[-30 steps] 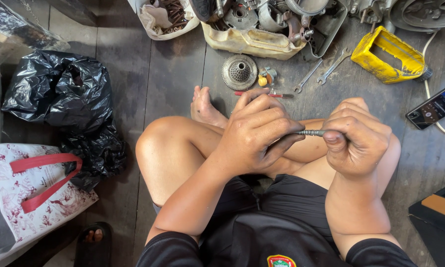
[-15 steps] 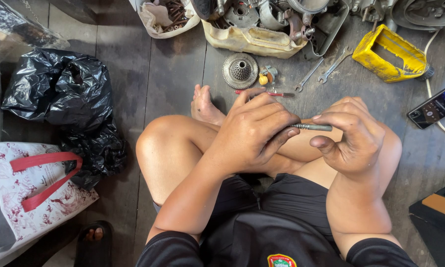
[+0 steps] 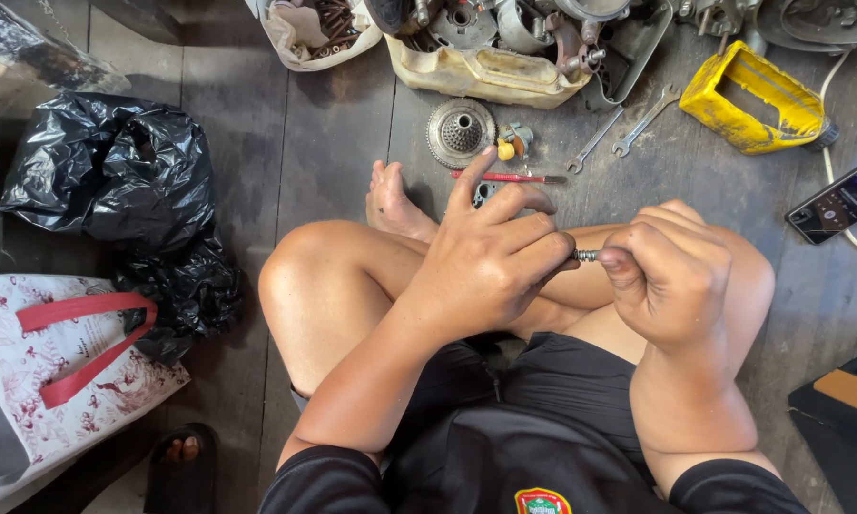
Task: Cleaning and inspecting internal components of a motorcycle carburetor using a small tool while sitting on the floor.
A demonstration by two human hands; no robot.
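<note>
Bolt (image 3: 585, 255) sits over the lap, pinched between both hands, and shows less thread than a second ago (only a short stub now). Left hand (image 3: 490, 262) grips one end; right hand (image 3: 671, 276) has closed in, fist clenched around the other.

You have one head view, looking steeply down and close at your lap, with floor clutter along the frame's top.

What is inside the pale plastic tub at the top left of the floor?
The pale plastic tub holds a heap of rusty brown screws and bolts. Its bottom is hidden under them, and the frame edge cuts off its far side.
</note>
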